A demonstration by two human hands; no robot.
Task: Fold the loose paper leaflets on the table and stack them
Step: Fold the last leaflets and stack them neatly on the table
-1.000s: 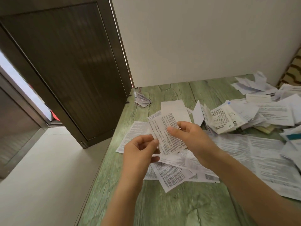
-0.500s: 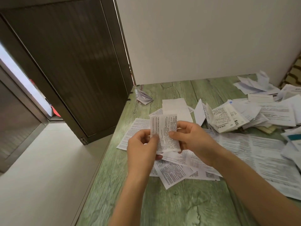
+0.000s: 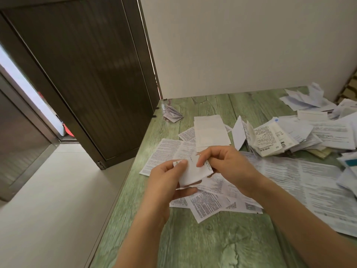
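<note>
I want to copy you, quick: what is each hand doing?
Left hand: pinching the small leaflet.
Right hand: pinching the same leaflet.

head cam | looks forward-down | close over table (image 3: 222,244) | single view

The lower part of the folded leaflet (image 3: 193,173) is being covered by the left hand (image 3: 166,182), which is pinching it, and its right edge is being hidden behind the right hand (image 3: 229,167). Print on the flat sheets (image 3: 204,206) beneath is being rendered too small and blurred for reading. The large sheet (image 3: 309,186) and the heap of leaflets (image 3: 318,130) are being cut off by the right edge. Both forearms are being cropped at the bottom. The sheets in the small folded bundle (image 3: 172,115) are being shown too small for counting
</note>
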